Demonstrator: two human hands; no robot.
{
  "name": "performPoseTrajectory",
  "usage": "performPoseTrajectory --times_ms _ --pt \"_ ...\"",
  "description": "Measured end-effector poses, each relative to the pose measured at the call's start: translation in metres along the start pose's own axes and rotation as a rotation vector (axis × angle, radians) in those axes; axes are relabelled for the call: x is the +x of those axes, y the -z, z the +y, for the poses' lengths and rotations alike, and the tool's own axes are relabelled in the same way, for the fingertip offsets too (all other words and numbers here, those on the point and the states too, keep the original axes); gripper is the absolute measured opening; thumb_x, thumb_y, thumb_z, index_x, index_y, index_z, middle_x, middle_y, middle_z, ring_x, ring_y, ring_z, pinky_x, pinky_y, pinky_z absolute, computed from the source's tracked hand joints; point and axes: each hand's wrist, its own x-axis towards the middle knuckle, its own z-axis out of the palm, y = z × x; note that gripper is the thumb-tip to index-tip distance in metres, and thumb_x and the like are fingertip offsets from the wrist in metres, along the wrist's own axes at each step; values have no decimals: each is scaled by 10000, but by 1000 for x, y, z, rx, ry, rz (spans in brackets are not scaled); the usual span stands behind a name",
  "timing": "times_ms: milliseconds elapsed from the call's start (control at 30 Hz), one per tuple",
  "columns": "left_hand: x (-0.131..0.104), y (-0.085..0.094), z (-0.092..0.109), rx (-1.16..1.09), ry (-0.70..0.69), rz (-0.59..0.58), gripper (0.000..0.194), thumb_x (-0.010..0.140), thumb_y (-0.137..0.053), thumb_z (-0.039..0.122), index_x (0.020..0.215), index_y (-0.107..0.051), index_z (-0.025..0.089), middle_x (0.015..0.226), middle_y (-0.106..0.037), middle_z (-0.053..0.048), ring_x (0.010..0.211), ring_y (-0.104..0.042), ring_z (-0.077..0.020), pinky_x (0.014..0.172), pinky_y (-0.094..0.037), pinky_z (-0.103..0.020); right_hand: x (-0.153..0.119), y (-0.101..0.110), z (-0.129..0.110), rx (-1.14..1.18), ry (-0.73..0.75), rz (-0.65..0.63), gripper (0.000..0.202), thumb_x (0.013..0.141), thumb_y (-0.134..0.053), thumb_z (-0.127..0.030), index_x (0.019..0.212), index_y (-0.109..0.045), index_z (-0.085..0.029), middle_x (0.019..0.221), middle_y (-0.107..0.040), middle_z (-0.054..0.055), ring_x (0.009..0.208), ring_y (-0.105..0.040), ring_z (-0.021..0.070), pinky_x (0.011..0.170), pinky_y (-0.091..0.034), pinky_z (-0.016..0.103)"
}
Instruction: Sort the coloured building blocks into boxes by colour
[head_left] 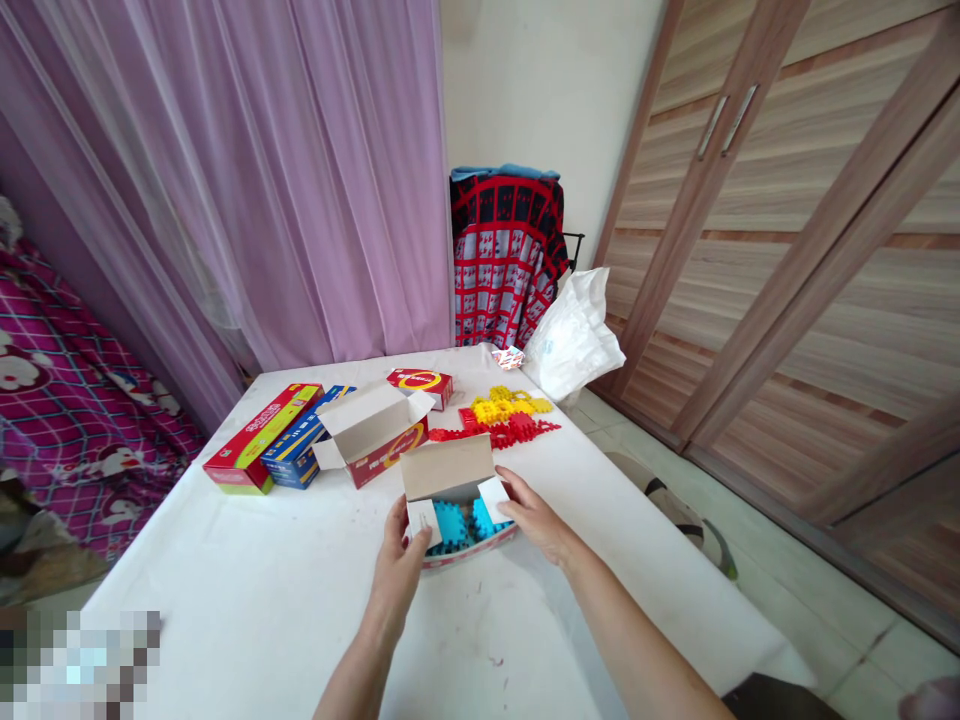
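Note:
Between my two hands stands a small cardboard box [448,466] with its lid raised and side flaps turned out. Blue toothed plastic pieces [451,524] lie inside it. My left hand [401,550] grips the box's left side, the thumb against the white left flap [424,524]. On the other side, my right hand [531,515] holds the right end, its thumb by the right flap [493,498]. Just beyond the box are red toothed pieces [517,437] and a pile of yellow ones [502,405].
Left of the box, an open red box [386,450] stands beside a blue box [296,445] and a red-and-green box [262,440]. Another red box [421,385] lies farther back. A white plastic bag [574,335] rests at the table's [300,600] far right corner.

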Motion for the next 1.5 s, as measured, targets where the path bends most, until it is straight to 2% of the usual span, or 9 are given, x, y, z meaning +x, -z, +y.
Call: performPoseTrajectory --times_ms 133,300,600,700,867,1033,1300,1367,1500 --pt "10 2 -6 36 4 -7 678 777 -617 319 1406 -376 242 1352 -561 -95 1241 -524 -257 1006 -439 -411 8 1 -5 2 66 -68 915 592 -532 -171 1470 -289 -256 1367 -537 52 1171 -534 206 980 -398 340" --pt "11 5 8 57 42 -95 768 758 -612 277 1460 -300 272 1347 -567 -71 1142 -588 -229 957 -471 -365 17 5 -14 33 116 -228 973 531 -503 -110 1463 -271 -268 1295 -579 66 1016 -595 205 820 -453 300" --pt "7 4 20 92 61 -108 743 757 -631 312 1437 -333 265 1321 -565 -76 1021 -627 -181 912 -485 -319 14 9 -7 -88 88 -166 576 610 -573 -194 1182 -514 -229 978 -632 -5 871 -576 175 765 -460 284" --pt "5 4 22 95 59 -96 780 736 -666 320 1438 -328 291 1402 -493 -81 1120 -593 -199 934 -475 -303 11 13 -4 18 83 -195 496 663 -625 -279 1152 -558 -231 1060 -637 13 977 -577 197 849 -457 316" --pt "1 3 26 89 30 -103 762 759 -644 319 1444 -310 317 1501 -384 -80 1260 -504 -234 970 -458 -325 11 19 3 170 120 -229 504 800 -498 -509 1201 -564 -211 1120 -648 58 1076 -577 229 971 -408 382" --pt "-6 2 31 94 28 -138 795 746 -653 285 1458 -297 284 1437 -482 -67 1269 -506 -239 1055 -399 -368 9 14 1 47 114 -205 589 683 -696 -544 1142 -529 -215 1105 -641 57 1025 -590 235 917 -444 371" --pt "-5 41 32 111 28 -366 750 870 -467 533 1512 -195 258 1592 -215 -58 1453 -207 -261 1153 -252 -436 11 12 5 -53 187 -156 557 724 -672 -579 1114 -554 -198 1046 -639 55 960 -597 212 846 -476 333" --pt "-4 47 38 233 -21 -389 706 888 -411 570 1503 -234 271 1590 -218 -62 1453 -202 -280 1139 -276 -470 12 12 8 -68 192 -162 557 734 -666 -583 1115 -557 -192 1011 -642 48 908 -606 199 817 -485 323" --pt "1 45 53 690 -332 -403 796 806 -578 590 1481 -300 272 1594 -203 -88 1450 -208 -308 1152 -253 -483 13 13 11 -116 208 -156 573 739 -650 -612 1119 -566 -191 996 -643 47 874 -615 195 792 -495 318"
